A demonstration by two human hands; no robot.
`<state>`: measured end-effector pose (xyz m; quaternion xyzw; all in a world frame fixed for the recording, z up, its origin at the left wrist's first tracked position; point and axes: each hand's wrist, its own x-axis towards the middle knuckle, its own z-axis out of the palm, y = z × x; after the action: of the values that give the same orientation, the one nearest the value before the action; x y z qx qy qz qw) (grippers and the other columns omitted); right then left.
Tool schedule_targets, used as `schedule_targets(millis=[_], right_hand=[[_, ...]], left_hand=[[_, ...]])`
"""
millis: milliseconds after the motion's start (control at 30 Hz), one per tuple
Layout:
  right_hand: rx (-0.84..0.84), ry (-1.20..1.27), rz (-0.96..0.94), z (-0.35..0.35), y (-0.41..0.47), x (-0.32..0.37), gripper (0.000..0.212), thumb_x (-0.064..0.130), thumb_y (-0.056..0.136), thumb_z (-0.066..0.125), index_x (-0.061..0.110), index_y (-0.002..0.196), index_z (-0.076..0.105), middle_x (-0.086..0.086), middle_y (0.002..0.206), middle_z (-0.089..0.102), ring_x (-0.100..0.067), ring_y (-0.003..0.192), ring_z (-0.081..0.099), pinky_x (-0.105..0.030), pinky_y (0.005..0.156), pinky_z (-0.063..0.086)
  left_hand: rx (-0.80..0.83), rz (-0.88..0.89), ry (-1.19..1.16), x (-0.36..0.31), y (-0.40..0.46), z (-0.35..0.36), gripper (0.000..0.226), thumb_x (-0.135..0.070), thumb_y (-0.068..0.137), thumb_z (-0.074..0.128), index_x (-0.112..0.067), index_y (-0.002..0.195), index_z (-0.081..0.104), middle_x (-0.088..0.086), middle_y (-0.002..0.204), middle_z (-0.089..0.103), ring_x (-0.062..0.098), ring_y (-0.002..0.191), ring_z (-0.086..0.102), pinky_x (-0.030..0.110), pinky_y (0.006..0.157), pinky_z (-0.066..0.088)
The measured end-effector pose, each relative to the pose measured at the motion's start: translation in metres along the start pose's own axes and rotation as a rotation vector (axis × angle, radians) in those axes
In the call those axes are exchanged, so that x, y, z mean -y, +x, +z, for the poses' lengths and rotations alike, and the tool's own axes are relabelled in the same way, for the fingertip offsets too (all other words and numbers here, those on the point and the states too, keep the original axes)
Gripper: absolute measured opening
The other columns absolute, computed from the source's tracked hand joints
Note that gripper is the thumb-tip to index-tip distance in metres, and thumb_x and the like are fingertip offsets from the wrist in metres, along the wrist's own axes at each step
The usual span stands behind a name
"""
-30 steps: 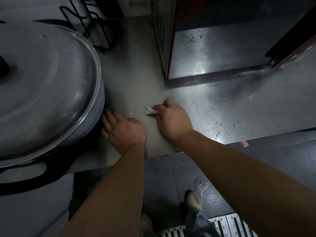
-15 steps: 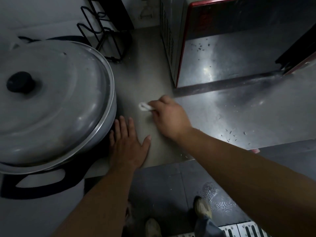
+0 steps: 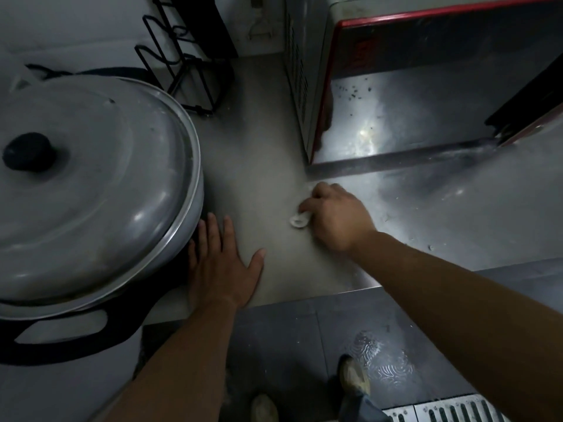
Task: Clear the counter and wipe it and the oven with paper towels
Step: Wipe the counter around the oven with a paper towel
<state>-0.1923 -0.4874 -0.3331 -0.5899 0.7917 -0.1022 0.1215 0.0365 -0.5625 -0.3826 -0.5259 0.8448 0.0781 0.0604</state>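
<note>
Now our right hand (image 3: 335, 216) presses a small white towel (image 3: 299, 221) on the counter (image 3: 259, 166), fingers curled round it, near the oven's (image 3: 396, 123) front corner. Our left hand (image 3: 224, 263) lies flat, fingers straight, by the front edge, touching the pot (image 3: 91, 184).

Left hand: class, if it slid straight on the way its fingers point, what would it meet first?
Probably the big lidded pot: the left hand lies flat on the counter, fingers almost at the pot's base.
</note>
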Motion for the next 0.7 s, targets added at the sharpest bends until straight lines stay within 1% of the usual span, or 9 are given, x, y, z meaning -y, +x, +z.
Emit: schedule_targets(millis=[100, 200, 333, 400, 433, 467, 533, 600, 700], right_hand=[[-0.018, -0.065, 0.192, -0.015, -0.012, -0.045, 0.03, 0.019, 0.081, 0.062, 0.023, 0.11, 0.066, -0.007, 0.11, 0.056, -0.033, 0.104, 0.054, -0.037, 0.079, 0.047], [-0.078, -0.048, 0.387, -0.028, -0.015, -0.064, 0.032, 0.019, 0.087, 0.057, 0.021, 0.118, 0.065, -0.01, 0.114, 0.056, -0.035, 0.105, 0.057, -0.037, 0.081, 0.048], [-0.224, 0.069, 0.34, -0.032, -0.015, -0.031, 0.033, 0.016, 0.087, 0.057, 0.017, 0.119, 0.066, -0.013, 0.112, 0.059, -0.038, 0.092, 0.062, -0.036, 0.074, 0.047], [-0.244, 0.149, 0.299, -0.027, -0.019, -0.007, 0.032, 0.015, 0.087, 0.059, 0.016, 0.117, 0.067, -0.014, 0.11, 0.059, -0.038, 0.087, 0.063, -0.036, 0.072, 0.048], [-0.225, 0.187, 0.302, -0.022, -0.023, 0.003, 0.03, 0.015, 0.088, 0.059, 0.015, 0.116, 0.067, -0.014, 0.11, 0.059, -0.038, 0.086, 0.062, -0.036, 0.073, 0.048], [-0.178, 0.211, 0.315, -0.016, -0.029, 0.009, 0.028, 0.016, 0.09, 0.057, 0.015, 0.116, 0.066, -0.013, 0.11, 0.057, -0.038, 0.087, 0.062, -0.036, 0.075, 0.048], [-0.071, 0.191, 0.329, -0.003, -0.044, 0.006, 0.029, 0.016, 0.093, 0.053, 0.016, 0.119, 0.064, -0.011, 0.113, 0.054, -0.038, 0.091, 0.062, -0.037, 0.081, 0.049], [-0.07, 0.125, 0.343, 0.002, -0.061, -0.014, 0.028, 0.017, 0.092, 0.052, 0.016, 0.118, 0.062, -0.011, 0.11, 0.053, -0.038, 0.089, 0.063, -0.038, 0.078, 0.049], [-0.136, 0.053, 0.469, -0.01, -0.077, -0.063, 0.025, 0.018, 0.089, 0.056, 0.014, 0.113, 0.063, -0.015, 0.106, 0.054, -0.042, 0.083, 0.062, -0.041, 0.071, 0.049]], left_hand=[[0.014, 0.004, 0.018, -0.002, 0.0, 0.0, 0.096, -0.079, 0.085, 0.017, -0.023, 0.16, -0.004, 0.005, 0.167, -0.011, 0.023, 0.153, -0.012, 0.048, 0.123, 0.001], [0.022, -0.002, 0.037, -0.002, 0.0, -0.001, 0.097, -0.079, 0.083, 0.012, -0.023, 0.16, -0.006, 0.006, 0.167, -0.012, 0.024, 0.153, -0.013, 0.05, 0.123, 0.0], [0.103, -0.043, 0.043, -0.014, 0.001, -0.011, 0.096, -0.076, 0.088, 0.019, -0.015, 0.16, -0.003, 0.013, 0.167, -0.011, 0.029, 0.153, -0.011, 0.053, 0.123, 0.001], [0.137, -0.104, -0.028, -0.034, 0.008, -0.024, 0.094, -0.073, 0.09, 0.023, -0.012, 0.16, 0.005, 0.015, 0.167, -0.006, 0.034, 0.153, -0.007, 0.056, 0.122, 0.001], [0.143, -0.097, -0.062, -0.045, 0.014, -0.03, 0.09, -0.072, 0.092, 0.022, -0.015, 0.16, 0.009, 0.015, 0.167, -0.003, 0.035, 0.153, -0.005, 0.057, 0.122, 0.001], [0.137, -0.039, -0.068, -0.055, 0.019, -0.036, 0.083, -0.07, 0.093, 0.02, -0.021, 0.159, 0.012, 0.012, 0.167, -0.002, 0.034, 0.153, -0.004, 0.057, 0.122, -0.001], [0.094, 0.172, 0.005, -0.068, 0.023, -0.042, 0.072, -0.067, 0.097, 0.019, -0.032, 0.159, 0.011, 0.007, 0.168, -0.005, 0.029, 0.154, -0.006, 0.055, 0.122, -0.005], [0.102, 0.311, 0.056, -0.073, 0.022, -0.038, 0.07, -0.065, 0.098, 0.021, -0.032, 0.159, 0.008, 0.005, 0.168, -0.01, 0.025, 0.154, -0.011, 0.052, 0.123, -0.005], [0.146, 0.267, 0.028, -0.078, 0.018, -0.023, 0.073, -0.065, 0.098, 0.018, -0.031, 0.16, -0.001, 0.005, 0.167, -0.014, 0.025, 0.153, -0.016, 0.054, 0.123, -0.003]])
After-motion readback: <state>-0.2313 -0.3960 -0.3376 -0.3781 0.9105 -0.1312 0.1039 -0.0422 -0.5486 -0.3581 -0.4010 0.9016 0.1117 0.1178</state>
